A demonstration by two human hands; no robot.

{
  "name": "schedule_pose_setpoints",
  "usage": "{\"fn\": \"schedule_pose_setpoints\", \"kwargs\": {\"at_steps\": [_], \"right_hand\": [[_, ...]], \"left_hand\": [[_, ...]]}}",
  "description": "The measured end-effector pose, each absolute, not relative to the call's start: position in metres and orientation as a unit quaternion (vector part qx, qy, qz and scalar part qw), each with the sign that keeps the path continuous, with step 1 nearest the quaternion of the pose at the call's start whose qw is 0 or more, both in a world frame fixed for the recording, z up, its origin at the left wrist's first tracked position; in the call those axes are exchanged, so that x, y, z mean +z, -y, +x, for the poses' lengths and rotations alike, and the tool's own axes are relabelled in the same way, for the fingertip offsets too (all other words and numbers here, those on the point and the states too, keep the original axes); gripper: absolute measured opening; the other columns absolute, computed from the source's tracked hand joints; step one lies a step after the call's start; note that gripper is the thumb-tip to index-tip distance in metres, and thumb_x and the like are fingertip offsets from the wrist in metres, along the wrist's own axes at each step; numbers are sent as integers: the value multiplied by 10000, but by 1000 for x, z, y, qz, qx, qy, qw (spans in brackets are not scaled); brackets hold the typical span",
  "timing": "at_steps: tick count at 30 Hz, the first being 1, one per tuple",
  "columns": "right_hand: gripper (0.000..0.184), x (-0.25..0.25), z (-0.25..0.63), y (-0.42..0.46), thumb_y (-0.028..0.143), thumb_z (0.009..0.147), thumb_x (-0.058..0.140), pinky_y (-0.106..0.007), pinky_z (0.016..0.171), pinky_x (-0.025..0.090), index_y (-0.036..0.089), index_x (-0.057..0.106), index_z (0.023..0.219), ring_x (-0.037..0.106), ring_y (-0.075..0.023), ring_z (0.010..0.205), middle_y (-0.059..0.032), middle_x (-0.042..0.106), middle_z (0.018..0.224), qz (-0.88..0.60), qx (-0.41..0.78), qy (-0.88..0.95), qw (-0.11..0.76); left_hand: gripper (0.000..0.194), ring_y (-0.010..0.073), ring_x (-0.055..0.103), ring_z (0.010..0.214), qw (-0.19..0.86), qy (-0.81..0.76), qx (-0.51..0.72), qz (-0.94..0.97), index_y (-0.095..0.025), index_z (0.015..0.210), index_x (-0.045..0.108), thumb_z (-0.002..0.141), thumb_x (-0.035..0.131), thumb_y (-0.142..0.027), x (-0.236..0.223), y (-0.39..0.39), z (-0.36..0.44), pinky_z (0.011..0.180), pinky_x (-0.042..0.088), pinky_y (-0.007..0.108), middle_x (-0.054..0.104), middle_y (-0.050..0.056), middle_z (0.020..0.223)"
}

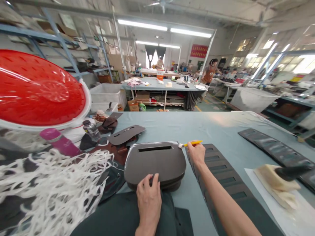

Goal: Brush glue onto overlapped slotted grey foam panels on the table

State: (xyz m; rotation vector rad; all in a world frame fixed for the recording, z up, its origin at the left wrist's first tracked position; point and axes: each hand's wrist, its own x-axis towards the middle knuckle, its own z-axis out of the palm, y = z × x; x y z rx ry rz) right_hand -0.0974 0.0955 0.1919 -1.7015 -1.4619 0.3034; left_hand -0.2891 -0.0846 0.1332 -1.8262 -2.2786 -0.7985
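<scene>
A stack of dark grey-brown rounded panels (pixel 155 165) lies in front of me, and the top one has a long slot near its far edge. My left hand (pixel 149 200) rests on the near edge of the stack, fingers spread and holding nothing. With my right hand (pixel 196 152) I grip a yellow-handled brush (pixel 195 143). Its pale bristles are at the far right corner of the top panel, where a whitish wet line shows along the edge. Right of the stack, under my right forearm, lies a long dark strip (pixel 220 167) with several rectangular openings.
White tape strips (pixel 64 183) are heaped at the left, below a large red basin (pixel 49 91). A clear bottle (pixel 91 130) and another slotted panel (pixel 126 134) lie beyond them. A black-handled block (pixel 275 183) sits on paper at the right, near another dark strip (pixel 273 149).
</scene>
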Motion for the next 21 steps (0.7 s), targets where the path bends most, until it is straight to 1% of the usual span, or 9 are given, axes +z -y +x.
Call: {"fn": "schedule_pose_setpoints", "kwargs": {"at_steps": [3, 5, 8, 10, 12, 14, 17, 19, 21], "right_hand": [[273, 192, -85, -52, 385, 778, 468, -256, 610, 418, 191, 621, 660, 612, -179, 558, -23, 640, 551, -676, 93, 597, 421], [259, 193, -81, -15, 393, 789, 484, -243, 563, 396, 203, 587, 645, 583, -162, 519, -2, 611, 532, -670, 71, 609, 419], [254, 198, -91, 30, 386, 806, 516, -226, 521, 374, 205, 551, 631, 525, -125, 455, 27, 554, 496, -645, 64, 619, 444], [224, 201, -120, 47, 363, 817, 540, -217, 520, 388, 203, 561, 662, 523, -113, 466, 28, 565, 533, -604, 107, 630, 477], [164, 201, -165, 56, 324, 831, 545, -212, 546, 424, 201, 596, 735, 557, -113, 520, 12, 612, 623, -528, 199, 663, 492], [125, 197, -216, 61, 284, 842, 535, -215, 602, 463, 200, 624, 816, 600, -122, 605, -9, 656, 733, -431, 285, 707, 483], [124, 184, -259, 66, 251, 844, 525, -229, 652, 487, 198, 635, 868, 626, -135, 673, -24, 675, 795, -346, 331, 747, 461], [116, 175, -245, 66, 253, 844, 530, -227, 613, 487, 200, 633, 852, 615, -129, 623, -18, 668, 761, -362, 326, 748, 451], [103, 170, -200, 65, 272, 836, 556, -220, 557, 478, 202, 631, 831, 592, -119, 559, -8, 656, 721, -417, 296, 733, 449]], "left_hand": [[343, 271, 449, 1031, 37, 754, -268, -599, -252, 1182, 600, 884, 430, -246, 138, 86, -284, 887, 408, 448, 527, 108, 1157], [340, 274, 458, 1045, 4, 753, -284, -593, -252, 1179, 602, 884, 433, -266, 144, 88, -286, 897, 402, 459, 536, 109, 1162], [333, 244, 493, 1067, -119, 720, -343, -592, -248, 1161, 602, 896, 411, -314, 155, 89, -305, 948, 390, 450, 571, 89, 1155], [356, 205, 534, 1076, -228, 690, -409, -552, -233, 1178, 572, 911, 369, -352, 164, 86, -329, 975, 395, 409, 601, 73, 1154], [384, 183, 565, 1082, -288, 678, -476, -481, -208, 1190, 539, 913, 346, -392, 173, 79, -358, 978, 404, 374, 621, 75, 1158], [404, 182, 580, 1082, -296, 680, -509, -437, -188, 1182, 525, 905, 349, -425, 179, 70, -385, 970, 411, 365, 633, 85, 1155], [394, 188, 601, 1038, -293, 707, -465, -445, -183, 1156, 529, 901, 344, -419, 179, 58, -411, 945, 421, 380, 668, 80, 1084], [367, 191, 605, 1015, -277, 734, -407, -469, -196, 1131, 544, 903, 333, -390, 174, 54, -418, 942, 414, 388, 682, 67, 1043], [356, 184, 592, 1031, -251, 743, -371, -497, -208, 1129, 550, 908, 314, -356, 169, 54, -418, 954, 398, 382, 676, 56, 1049]]}}
